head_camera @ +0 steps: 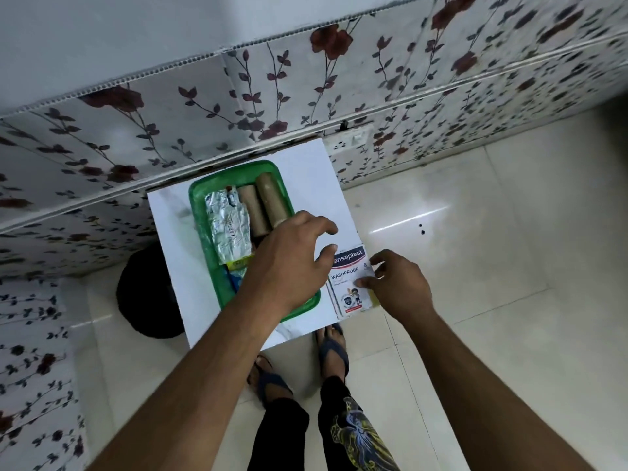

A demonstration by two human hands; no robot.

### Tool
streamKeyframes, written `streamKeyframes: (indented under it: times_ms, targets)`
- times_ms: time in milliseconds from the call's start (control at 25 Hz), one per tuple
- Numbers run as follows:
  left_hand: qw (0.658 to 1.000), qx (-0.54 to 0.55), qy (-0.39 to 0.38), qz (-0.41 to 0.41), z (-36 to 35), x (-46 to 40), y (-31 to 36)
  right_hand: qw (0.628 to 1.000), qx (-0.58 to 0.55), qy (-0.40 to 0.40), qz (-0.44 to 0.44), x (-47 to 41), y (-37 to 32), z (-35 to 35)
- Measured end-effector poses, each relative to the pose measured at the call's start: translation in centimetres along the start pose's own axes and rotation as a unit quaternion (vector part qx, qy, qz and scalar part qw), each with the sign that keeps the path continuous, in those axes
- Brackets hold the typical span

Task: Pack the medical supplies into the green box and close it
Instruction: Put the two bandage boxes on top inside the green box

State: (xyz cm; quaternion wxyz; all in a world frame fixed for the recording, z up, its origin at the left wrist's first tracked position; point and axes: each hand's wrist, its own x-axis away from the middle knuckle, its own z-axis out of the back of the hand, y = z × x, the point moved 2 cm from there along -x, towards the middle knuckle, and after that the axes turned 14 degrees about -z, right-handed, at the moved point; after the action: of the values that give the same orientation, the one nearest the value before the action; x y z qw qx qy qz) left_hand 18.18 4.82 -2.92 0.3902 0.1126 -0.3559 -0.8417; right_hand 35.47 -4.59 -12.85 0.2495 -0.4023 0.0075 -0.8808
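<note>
The green box [198, 195] lies open on a small white table [170, 232]. Inside it are two brown bandage rolls [268, 198], a crumpled silver foil strip [227, 226] and a blue and yellow packet [238, 270]. My left hand [289, 260] hovers over the box's right side, fingers spread, holding nothing. A white Hansaplast plaster pack [350, 283] lies on the table to the right of the box. My right hand [397, 287] rests at the pack's right edge, its fingertips touching the pack. No lid is visible.
The table stands against a floral-patterned wall [306, 96] with a socket [350, 141] behind it. A black round object [146, 290] sits on the floor to the left. My sandalled feet [306, 362] stand on the tiled floor just below the table.
</note>
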Motion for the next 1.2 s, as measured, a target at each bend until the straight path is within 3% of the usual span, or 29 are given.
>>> streamKeyframes:
  times_ms: [200, 280, 400, 480, 560, 680, 800, 960, 1120, 1200]
  targets:
    - [0.999, 0.04, 0.014, 0.027, -0.3, -0.1, -0.2, 0.996, -0.086, 0.03, -0.004, 0.6, 0.1, 2.9]
    - [0.995, 0.086, 0.033, 0.043, 0.2, -0.1, 0.2, 0.983, -0.183, 0.026, 0.003, 1.8, -0.5, 5.3]
    - [0.972, 0.21, 0.027, 0.101, 1.1, 0.0, 0.8, 0.943, -0.325, -0.049, 0.049, 4.6, -3.3, 7.8]
    - [0.941, 0.306, 0.042, 0.139, 2.0, 0.4, 0.4, 0.933, -0.332, -0.111, 0.081, 6.3, -5.8, 7.7]
    - [0.932, 0.316, 0.08, 0.155, 3.5, 1.2, -0.7, 0.931, -0.318, -0.153, 0.096, 7.0, -7.5, 6.8]
    - [0.937, 0.255, 0.15, 0.187, 6.6, 2.5, -3.9, 0.942, -0.311, -0.092, 0.08, 5.5, -7.1, 5.7]
    - [0.96, 0.12, 0.173, 0.185, 8.1, 2.9, -8.1, 0.979, -0.201, -0.013, 0.024, 3.2, -4.5, 3.8]
    - [0.976, -0.081, 0.134, 0.153, 7.2, 2.1, -9.6, 0.998, -0.058, 0.001, -0.002, 1.8, -1.9, 0.4]
    - [0.956, -0.253, 0.109, 0.102, 6.7, 2.7, -9.4, 0.999, -0.026, 0.031, -0.003, 1.8, -1.3, -1.1]
    - [0.943, -0.315, 0.061, 0.09, 6.2, 3.3, -9.6, 0.999, -0.016, 0.038, -0.008, 1.6, -1.1, -1.3]
